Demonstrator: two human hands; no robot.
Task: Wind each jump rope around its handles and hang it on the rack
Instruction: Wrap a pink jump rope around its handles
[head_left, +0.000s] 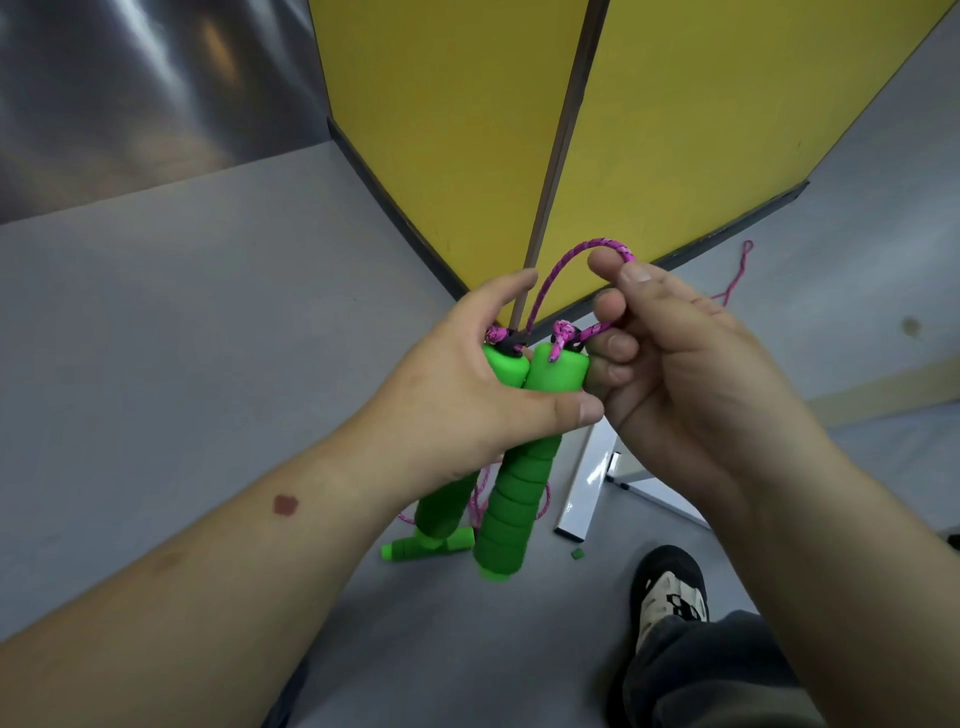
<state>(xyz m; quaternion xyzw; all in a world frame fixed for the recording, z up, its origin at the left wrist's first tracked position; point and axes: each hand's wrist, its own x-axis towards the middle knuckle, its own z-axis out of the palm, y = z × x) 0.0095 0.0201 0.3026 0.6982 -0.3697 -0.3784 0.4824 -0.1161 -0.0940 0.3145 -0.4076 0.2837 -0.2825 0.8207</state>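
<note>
Two green foam handles (511, 499) of a jump rope stand side by side, tops up, gripped together by my left hand (467, 395). A pink braided rope (553, 275) loops up from the handle tops. My right hand (670, 353) pinches that loop between thumb and forefinger just above the right handle. More of the pink rope trails on the floor (735, 278) at the right and hangs below the handles. Another green handle (410, 548) lies on the floor beneath my hands.
A yellow folding partition (452, 130) with a dark base stands straight ahead on the grey floor (182, 338). A white metal frame (584, 493) lies on the floor below my right hand. My shoe (670, 597) and trouser leg are at the lower right.
</note>
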